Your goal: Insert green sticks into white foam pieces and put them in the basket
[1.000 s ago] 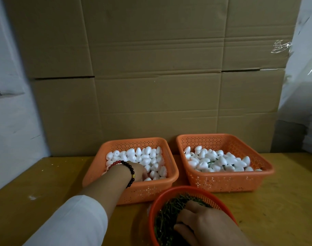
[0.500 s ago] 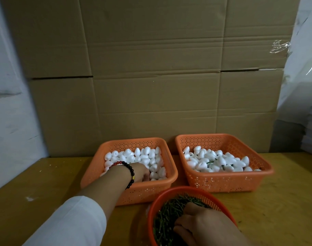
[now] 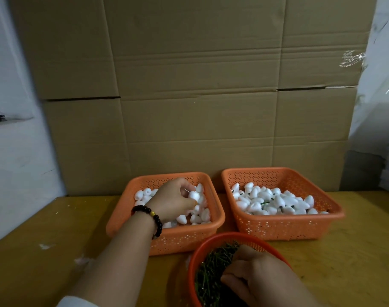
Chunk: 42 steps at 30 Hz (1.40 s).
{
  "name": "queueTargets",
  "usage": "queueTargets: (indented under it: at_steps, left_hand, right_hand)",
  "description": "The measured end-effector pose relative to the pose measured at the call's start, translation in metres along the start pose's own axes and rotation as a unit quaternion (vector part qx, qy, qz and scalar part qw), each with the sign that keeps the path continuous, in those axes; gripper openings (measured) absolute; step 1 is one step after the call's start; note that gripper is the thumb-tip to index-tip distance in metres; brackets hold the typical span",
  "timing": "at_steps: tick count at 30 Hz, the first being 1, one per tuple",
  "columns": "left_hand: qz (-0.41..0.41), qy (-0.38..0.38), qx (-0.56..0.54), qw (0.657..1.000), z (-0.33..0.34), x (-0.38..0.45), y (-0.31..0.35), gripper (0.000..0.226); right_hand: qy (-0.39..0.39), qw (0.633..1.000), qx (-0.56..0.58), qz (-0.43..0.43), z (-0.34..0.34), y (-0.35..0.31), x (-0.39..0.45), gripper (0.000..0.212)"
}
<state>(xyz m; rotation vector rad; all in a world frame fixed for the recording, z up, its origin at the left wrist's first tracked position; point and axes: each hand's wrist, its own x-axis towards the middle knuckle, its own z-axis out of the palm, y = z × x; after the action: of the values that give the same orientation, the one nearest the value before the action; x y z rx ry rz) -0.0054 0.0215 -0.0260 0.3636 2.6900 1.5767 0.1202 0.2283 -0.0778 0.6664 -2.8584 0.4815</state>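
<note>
Two square orange baskets stand side by side at the back of the table. The left basket [image 3: 131, 209] holds plain white foam pieces [image 3: 201, 216]. My left hand [image 3: 174, 201], with a beaded bracelet on the wrist, is raised over them and pinches one foam piece [image 3: 194, 195]. The right basket [image 3: 284, 227] holds foam pieces with green sticks in them [image 3: 275, 200]. Near me, a round orange basket [image 3: 192, 264] is full of green sticks [image 3: 211, 269]. My right hand [image 3: 257, 275] is down among the sticks with fingers curled; what it holds is hidden.
A wall of brown cardboard boxes [image 3: 189, 96] rises right behind the baskets. The yellow wooden table [image 3: 45, 240] stretches left and right of them. Clear plastic sheeting and stacked items [image 3: 379, 151] stand at the far right.
My left hand has risen from low in the left basket and moved toward its back, now pinching a foam piece. My right hand stays in the stick basket.
</note>
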Motion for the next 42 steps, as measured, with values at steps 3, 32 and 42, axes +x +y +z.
queueTargets:
  at_steps: [3, 32, 42]
  left_hand:
    - [-0.002, 0.031, -0.147, 0.989, 0.007, -0.019, 0.01, 0.027]
    - [-0.037, -0.131, -0.618, 0.774, 0.033, -0.093, 0.038, 0.028]
    - [-0.102, -0.122, -0.645, 0.747, 0.038, -0.092, 0.039, 0.047]
  right_hand:
    - [0.004, 1.0, 0.028, -0.004, 0.0, 0.001, 0.0, 0.033]
    - [-0.012, 0.997, 0.079, -0.004, -0.002, 0.001, 0.003, 0.021]
    - [-0.016, 0.998, 0.063, -0.003, 0.001, 0.001, 0.003, 0.023]
